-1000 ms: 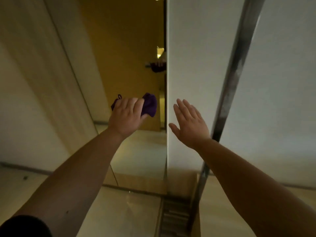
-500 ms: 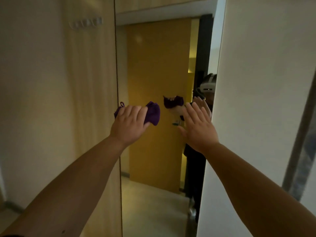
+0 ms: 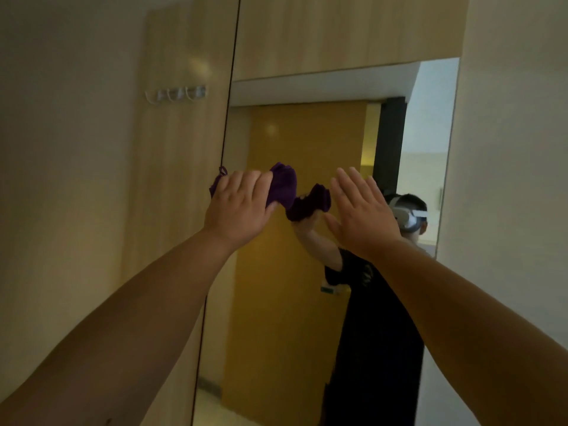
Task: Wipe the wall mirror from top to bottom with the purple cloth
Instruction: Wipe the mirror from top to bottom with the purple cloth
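The tall wall mirror (image 3: 292,318) fills the middle of the view, its top edge just under a wooden panel. My left hand (image 3: 238,207) is raised near the mirror's left edge and is closed around the bunched purple cloth (image 3: 282,187), which sticks out to the right of my fingers. Whether the cloth touches the glass I cannot tell. My right hand (image 3: 362,210) is held up flat with fingers spread, empty, in front of the mirror's right half. The glass reflects the cloth, an arm and a person in dark clothes.
A row of metal coat hooks (image 3: 176,93) hangs on the wooden panel left of the mirror. A pale wall (image 3: 507,179) juts out at the mirror's right edge. A wooden panel (image 3: 338,32) sits above the mirror.
The view has tilted up from the floor to the mirror's upper part. Both hands have stayed raised, the left one still holding the cloth; the mirror's top edge is now in sight.
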